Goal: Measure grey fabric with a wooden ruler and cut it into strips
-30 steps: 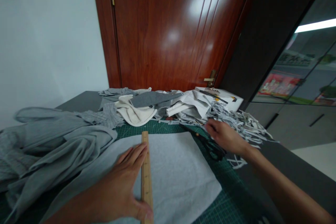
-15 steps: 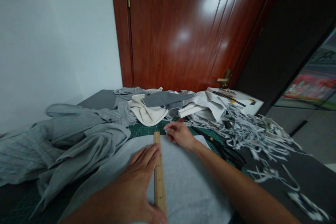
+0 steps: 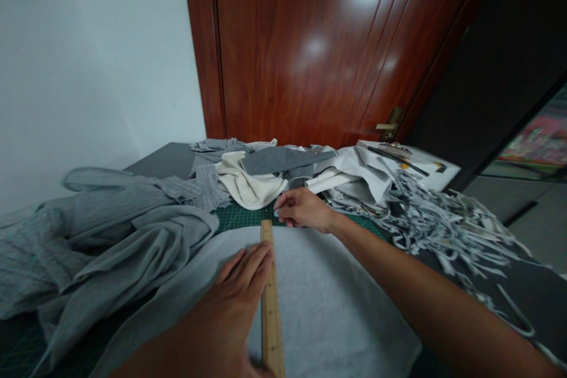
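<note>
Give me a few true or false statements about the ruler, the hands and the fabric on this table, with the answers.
1. The left hand presses flat on the wooden ruler. True.
2. The ruler lies on a red cloth. False: it lies on light grey fabric.
3. The right hand is at the far end of the ruler. True.
4. The right hand holds scissors. False: it pinches something small and pale; no scissors show in it.
5. A heap of cut strips lies right of the right arm. True.
6. The door behind the table is white. False: it is reddish-brown wood.
</note>
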The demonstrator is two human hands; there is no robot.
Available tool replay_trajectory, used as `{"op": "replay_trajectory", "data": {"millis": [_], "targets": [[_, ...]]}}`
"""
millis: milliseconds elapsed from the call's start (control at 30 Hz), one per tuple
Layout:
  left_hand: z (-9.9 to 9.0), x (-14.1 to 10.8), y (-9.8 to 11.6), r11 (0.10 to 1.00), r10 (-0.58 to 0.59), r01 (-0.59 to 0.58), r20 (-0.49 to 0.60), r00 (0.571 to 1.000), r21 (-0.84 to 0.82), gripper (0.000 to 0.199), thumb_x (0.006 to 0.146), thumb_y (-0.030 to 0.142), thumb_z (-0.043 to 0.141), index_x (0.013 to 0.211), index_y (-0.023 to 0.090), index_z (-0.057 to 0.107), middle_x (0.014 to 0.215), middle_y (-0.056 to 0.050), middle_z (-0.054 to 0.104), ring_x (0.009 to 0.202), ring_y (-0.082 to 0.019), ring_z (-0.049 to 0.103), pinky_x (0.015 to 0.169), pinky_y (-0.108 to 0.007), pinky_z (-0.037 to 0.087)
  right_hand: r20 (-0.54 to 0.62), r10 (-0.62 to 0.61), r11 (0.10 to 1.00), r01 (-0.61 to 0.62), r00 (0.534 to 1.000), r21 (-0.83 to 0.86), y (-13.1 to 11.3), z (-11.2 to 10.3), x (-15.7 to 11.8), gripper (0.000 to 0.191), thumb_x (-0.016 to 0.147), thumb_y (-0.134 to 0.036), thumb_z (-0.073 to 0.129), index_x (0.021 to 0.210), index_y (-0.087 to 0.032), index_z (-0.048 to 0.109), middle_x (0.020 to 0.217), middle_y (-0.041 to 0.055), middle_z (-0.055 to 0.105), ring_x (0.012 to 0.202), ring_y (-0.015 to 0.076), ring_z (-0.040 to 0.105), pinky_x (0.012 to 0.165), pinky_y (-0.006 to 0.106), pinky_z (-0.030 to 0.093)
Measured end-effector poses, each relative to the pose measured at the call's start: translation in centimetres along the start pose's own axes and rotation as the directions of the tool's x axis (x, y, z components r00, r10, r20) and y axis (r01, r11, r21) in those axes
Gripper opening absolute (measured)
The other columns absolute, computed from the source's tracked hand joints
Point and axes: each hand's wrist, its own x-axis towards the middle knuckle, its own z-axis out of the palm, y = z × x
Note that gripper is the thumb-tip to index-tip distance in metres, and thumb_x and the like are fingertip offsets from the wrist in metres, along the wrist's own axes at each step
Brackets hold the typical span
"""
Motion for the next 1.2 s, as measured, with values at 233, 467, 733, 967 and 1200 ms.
{"op": "replay_trajectory", "data": {"millis": [233, 467, 733, 967, 1200], "targets": [[1.1, 0.3, -0.9, 0.998, 0.062, -0.064, -0.063, 0.996, -0.030, 0.141, 0.064, 0.068, 0.082, 0.169, 0.028, -0.003, 0.177, -0.012, 0.007, 0.159, -0.048, 0.014, 0.130, -0.062, 0.015, -0.087, -0.016, 0.998, 0.021, 0.996, 0.059, 2.2, 1.5, -0.3, 0.014, 0.072, -0.005, 0.065, 0.071, -0.018, 0.063, 0.051, -0.0066, 0.063, 0.038, 0.0071, 0.045, 0.038, 0.018, 0.033], [0.8, 0.1, -0.5, 0.998, 0.053, -0.056, -0.070, 0.996, -0.035, 0.141, 0.063, 0.067, 0.082, 0.169, 0.028, -0.001, 0.177, -0.012, 0.007, 0.158, -0.049, 0.015, 0.129, -0.064, 0.017, -0.171, -0.062, 0.992, 0.079, 0.983, 0.097, 4.2, 2.0, 0.0, 0.011, 0.070, -0.012, 0.066, 0.077, -0.020, 0.062, 0.055, -0.0071, 0.063, 0.042, 0.0086, 0.043, 0.040, 0.019, 0.031], [1.0, 0.3, -1.0, 0.997, 0.076, -0.077, -0.061, 0.995, -0.019, 0.146, 0.060, 0.083, 0.077, 0.170, 0.025, 0.001, 0.177, -0.013, 0.007, 0.160, -0.046, 0.012, 0.130, -0.060, 0.014, -0.149, -0.096, 0.993, 0.106, 0.984, 0.060, 4.1, 1.9, -0.4, 0.010, 0.066, -0.013, 0.064, 0.072, -0.020, 0.062, 0.054, -0.0061, 0.064, 0.043, 0.0088, 0.042, 0.042, 0.020, 0.029], [1.9, 0.0, -1.9, 0.989, 0.140, -0.135, -0.085, 0.986, 0.062, 0.145, 0.064, 0.088, 0.071, 0.169, 0.022, -0.004, 0.177, -0.015, 0.005, 0.161, -0.042, 0.012, 0.131, -0.055, 0.013, -0.135, -0.109, 0.994, 0.110, 0.985, -0.003, 4.2, 2.0, -0.4, 0.005, 0.069, -0.016, 0.066, 0.070, -0.020, 0.062, 0.055, -0.0056, 0.064, 0.045, 0.0093, 0.044, 0.043, 0.020, 0.031], [2.0, 0.2, -2.1, 0.991, 0.126, -0.120, -0.095, 0.988, 0.064, 0.145, 0.063, 0.087, 0.071, 0.169, 0.022, -0.005, 0.177, -0.015, 0.006, 0.161, -0.043, 0.012, 0.130, -0.058, 0.014, -0.067, -0.104, 0.982, 0.092, 0.992, -0.167, 3.4, 1.7, -0.1, 0.008, 0.071, -0.012, 0.065, 0.067, -0.019, 0.065, 0.054, -0.0051, 0.064, 0.047, 0.0100, 0.049, 0.047, 0.020, 0.036]]}}
